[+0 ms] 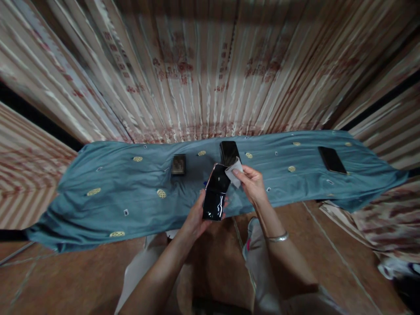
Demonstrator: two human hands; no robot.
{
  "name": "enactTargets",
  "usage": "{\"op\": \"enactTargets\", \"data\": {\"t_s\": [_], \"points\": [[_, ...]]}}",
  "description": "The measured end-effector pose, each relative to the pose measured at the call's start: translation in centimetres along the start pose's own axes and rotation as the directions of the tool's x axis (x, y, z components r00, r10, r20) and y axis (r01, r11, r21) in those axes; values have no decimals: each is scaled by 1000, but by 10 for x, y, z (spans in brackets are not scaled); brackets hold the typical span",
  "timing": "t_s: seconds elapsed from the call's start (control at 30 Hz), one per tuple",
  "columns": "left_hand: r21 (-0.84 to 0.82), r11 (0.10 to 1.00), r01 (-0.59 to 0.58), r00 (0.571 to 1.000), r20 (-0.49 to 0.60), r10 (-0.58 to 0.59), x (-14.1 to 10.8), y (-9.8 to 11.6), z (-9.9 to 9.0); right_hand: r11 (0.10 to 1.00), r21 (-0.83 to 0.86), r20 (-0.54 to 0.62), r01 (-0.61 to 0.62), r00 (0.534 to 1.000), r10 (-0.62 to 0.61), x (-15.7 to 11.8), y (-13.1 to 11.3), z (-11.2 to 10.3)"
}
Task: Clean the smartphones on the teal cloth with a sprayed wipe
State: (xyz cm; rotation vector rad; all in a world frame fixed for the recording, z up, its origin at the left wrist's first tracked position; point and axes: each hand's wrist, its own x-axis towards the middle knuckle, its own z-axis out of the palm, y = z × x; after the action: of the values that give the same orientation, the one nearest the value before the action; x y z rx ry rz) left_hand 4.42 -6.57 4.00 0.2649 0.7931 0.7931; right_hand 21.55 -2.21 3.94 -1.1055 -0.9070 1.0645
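My left hand [199, 213] grips a black folding phone [215, 192] by its lower half, above the front of the cloth-covered table. The phone is unfolded part way, its glossy screen facing up and a crease across the middle. Between the fingertips of my right hand [252, 179] is a pinched light grey cloth [234, 172]. That cloth overlaps the upper right edge of the phone; whether it presses on the screen I cannot tell. Just behind, a dark rectangular phone-like object [229, 151] lies on the table, partly covered by the cloth.
A blue patterned sheet [131, 179] covers the long, narrow table. To the left lies a small dark box-like item [178, 165], its top blurred. A black phone [332, 160] rests at the right. Pleated curtains [203, 87] hang behind, and tiled floor [305, 245] shows in front.
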Motion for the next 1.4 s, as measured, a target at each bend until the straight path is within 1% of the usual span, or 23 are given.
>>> {"op": "enactTargets", "data": {"t_s": [0.1,0.17,0.23,0.37,0.47,0.53,0.6,0.83,0.93,1.1,1.17,1.23,1.3,1.37,1.4], "points": [[-54,998,-31,999,-39,29,1,4,-2,999,-44,16,15,1000,-14,-6,-3,4],[-92,994,-58,996,-67,52,1,7,-3,993,-106,37,51,998,-47,-12,-6,8],[-128,989,-79,994,-89,68,2,11,-6,983,-160,74,93,994,-81,-18,-9,12],[-196,971,-136,986,-118,114,4,16,-12,967,-210,170,142,980,-107,-31,-8,18],[-237,950,-203,974,-145,172,6,20,-17,930,-286,249,231,955,-161,-41,-1,20],[-238,940,-243,965,-160,209,6,24,-18,892,-334,314,304,928,-199,-46,4,21],[-225,938,-265,960,-152,235,5,28,-19,860,-368,374,353,903,-211,-52,7,23],[-260,919,-296,952,-159,262,2,37,-15,800,-424,476,424,856,-202,-65,10,31],[-272,914,-301,952,-138,273,2,38,-15,787,-434,494,439,846,-200,-66,11,32],[-257,924,-282,958,-135,254,2,36,-16,775,-443,523,451,832,-184,-63,6,32],[-249,928,-277,960,-123,253,3,36,-17,766,-459,548,449,822,-154,-61,3,31],[-245,928,-279,959,-117,257,3,36,-16,757,-493,553,429,826,-108,-59,0,28],[-235,932,-276,960,-121,254,3,36,-15,758,-516,532,400,843,-82,-58,-2,25],[-220,941,-257,964,-128,234,3,34,-13,770,-508,513,386,854,-90,-58,-4,25],[-213,946,-244,966,-134,219,3,32,-11,774,-497,516,393,851,-101,-58,-5,25]]}}
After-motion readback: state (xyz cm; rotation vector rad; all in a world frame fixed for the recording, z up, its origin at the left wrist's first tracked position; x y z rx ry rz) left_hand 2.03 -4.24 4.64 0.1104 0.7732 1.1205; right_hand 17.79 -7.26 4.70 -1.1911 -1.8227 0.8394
